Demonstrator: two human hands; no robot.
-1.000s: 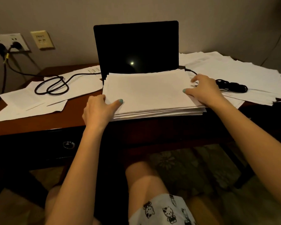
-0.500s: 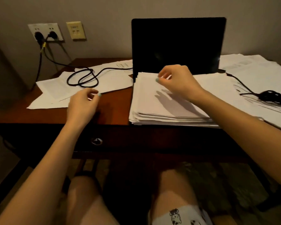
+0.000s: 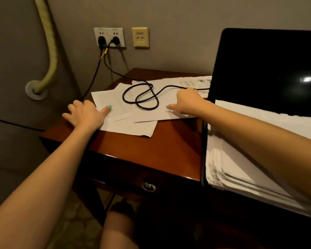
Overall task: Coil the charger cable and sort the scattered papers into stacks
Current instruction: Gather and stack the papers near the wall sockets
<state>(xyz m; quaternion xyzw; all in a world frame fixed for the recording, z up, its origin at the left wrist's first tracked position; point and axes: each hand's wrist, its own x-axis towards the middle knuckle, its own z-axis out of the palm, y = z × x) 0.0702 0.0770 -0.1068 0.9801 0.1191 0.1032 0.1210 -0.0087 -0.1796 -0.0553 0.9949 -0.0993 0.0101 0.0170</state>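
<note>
Loose white papers [image 3: 126,121] lie scattered on the left end of the wooden desk [image 3: 162,150]. A black charger cable [image 3: 142,97] loops over them and runs up to a wall socket [image 3: 109,37]. My left hand [image 3: 84,114] lies flat with spread fingers on the left edge of the papers. My right hand [image 3: 186,101] rests on the papers beside the cable loop, thumb stretched out; its fingers reach the cable where it runs toward the laptop, and I cannot see whether they grip it. A thick stack of papers [image 3: 244,159] sits at the right.
A black open laptop [image 3: 269,69] stands behind the stack. A second plug fills the socket, and a beige wall plate [image 3: 140,37] is beside it. A green hose [image 3: 50,51] enters the left wall. The drawer has a ring pull [image 3: 148,186].
My view swung left. Both hands left the stack and moved to the scattered papers at the desk's left end; the right hand crossed over to the cable loop.
</note>
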